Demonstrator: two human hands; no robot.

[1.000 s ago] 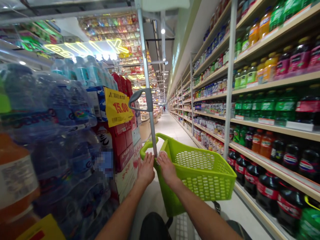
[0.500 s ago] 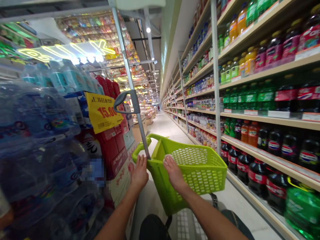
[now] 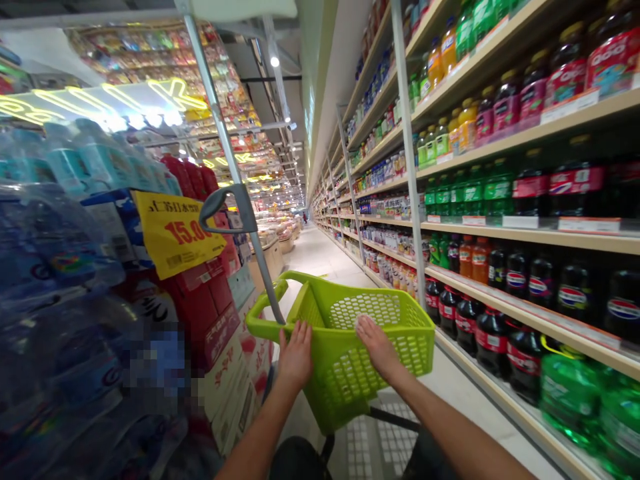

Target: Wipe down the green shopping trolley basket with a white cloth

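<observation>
the lime-green basket [image 3: 350, 353] sits low in the aisle, right in front of the person, perforated hard plastic with a smooth rolled rim, empty as far as the view shows. left hand [image 3: 295, 357] lies flat on the near rim, fingers loosely spread, gripping nothing; right hand [image 3: 377, 347] is draped over the right rim, fingers lightly curled on it. looks like steering and steadying; the next move wants a firmer hold. a grey metal handle pole [image 3: 250, 230] slants up. shrink-wrapped water packs [image 3: 65, 267] left, glossy soda bottles [image 3: 525, 287] right.
</observation>
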